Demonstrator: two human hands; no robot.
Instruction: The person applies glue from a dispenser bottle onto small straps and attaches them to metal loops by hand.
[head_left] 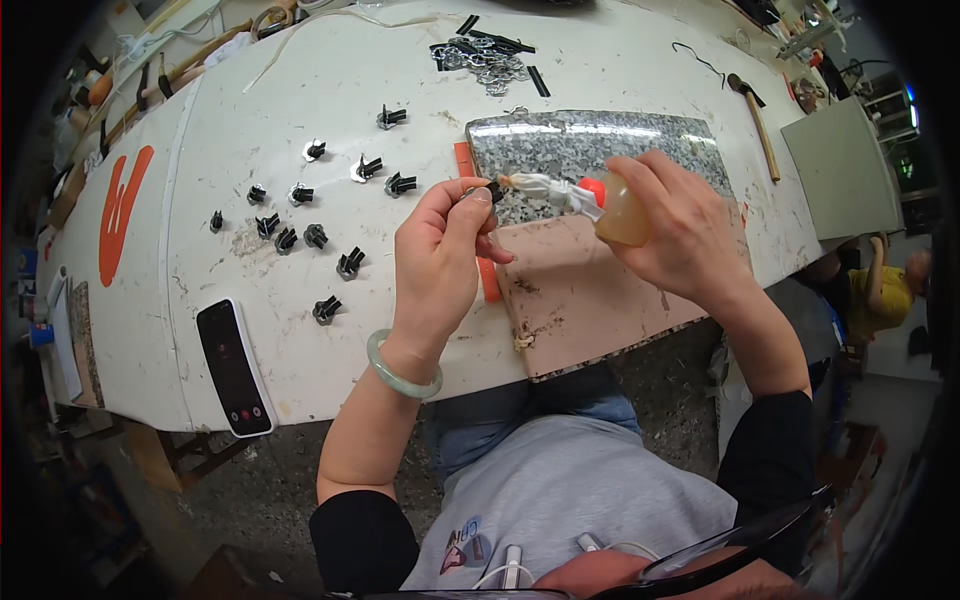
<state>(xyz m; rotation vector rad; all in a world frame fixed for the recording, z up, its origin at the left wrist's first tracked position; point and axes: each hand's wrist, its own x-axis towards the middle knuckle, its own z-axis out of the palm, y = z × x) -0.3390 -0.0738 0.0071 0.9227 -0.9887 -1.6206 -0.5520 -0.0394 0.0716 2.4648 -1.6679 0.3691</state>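
My left hand (440,250), with a pale green bangle (385,375) at the wrist, pinches a small black piece (494,190) between thumb and fingers; the fingers partly hide its shape. In my right hand (695,235) is a squeeze bottle (625,218) of yellowish liquid, tipped sideways. Its neck is red, and the nozzle (548,190) is wrapped in white. The brownish nozzle tip is at or very near the black piece; whether they touch I cannot tell. Several similar black pieces with metal parts (350,263) lie scattered left of my left hand.
Below my hands lies a speckled stone slab (590,145) with a pinkish sheet (610,290) over its near part. Silver chains with black strips (490,62) lie at the back. A hammer (758,125) rests at right, a phone (235,365) near the front edge, orange strips (122,215) at left.
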